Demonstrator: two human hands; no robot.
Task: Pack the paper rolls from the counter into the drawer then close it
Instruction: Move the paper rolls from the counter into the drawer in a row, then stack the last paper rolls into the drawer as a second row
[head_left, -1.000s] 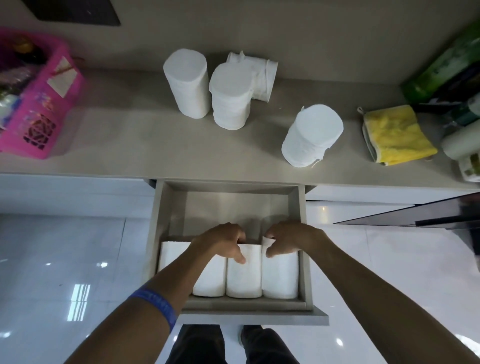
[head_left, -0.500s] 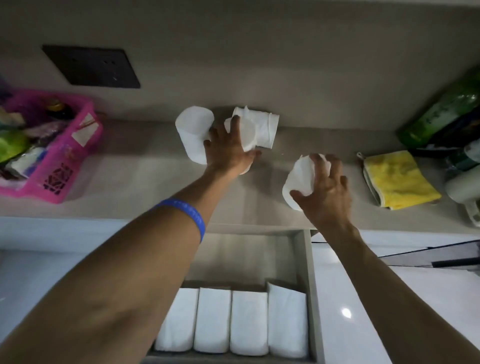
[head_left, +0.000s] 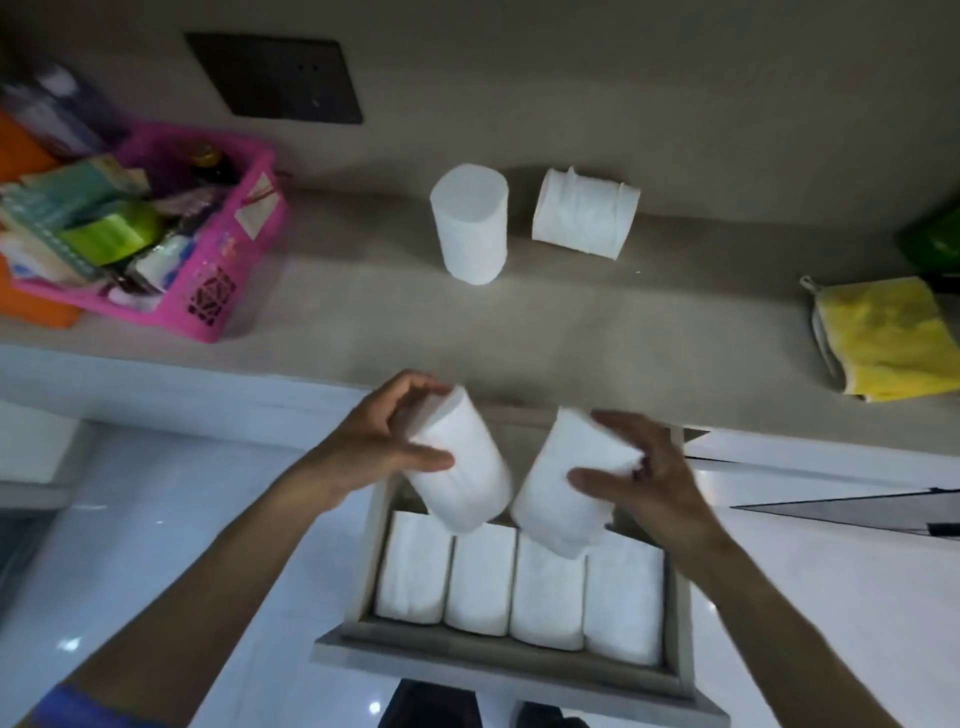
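Note:
My left hand (head_left: 374, 441) grips one white paper roll (head_left: 462, 467), tilted, above the back of the open grey drawer (head_left: 498, 660). My right hand (head_left: 639, 483) grips a second white roll (head_left: 566, 493) beside it, also tilted over the drawer. The two held rolls almost touch at their lower ends. Several white rolls (head_left: 514, 582) lie side by side in a row at the drawer's front. On the counter (head_left: 597, 332), an upright roll (head_left: 470, 223) stands at the back and another roll (head_left: 584, 213) lies on its side to its right.
A pink basket (head_left: 218, 291) full of packets sits at the counter's left, with an orange item beside it. A yellow cloth (head_left: 883, 338) lies at the right, a green object behind it. A dark wall socket plate (head_left: 275, 78) is above. Glossy white floor surrounds the drawer.
Both hands were pressing rolls in the drawer, then reached to the counter and each took a roll. They have now brought the two rolls back down over the drawer.

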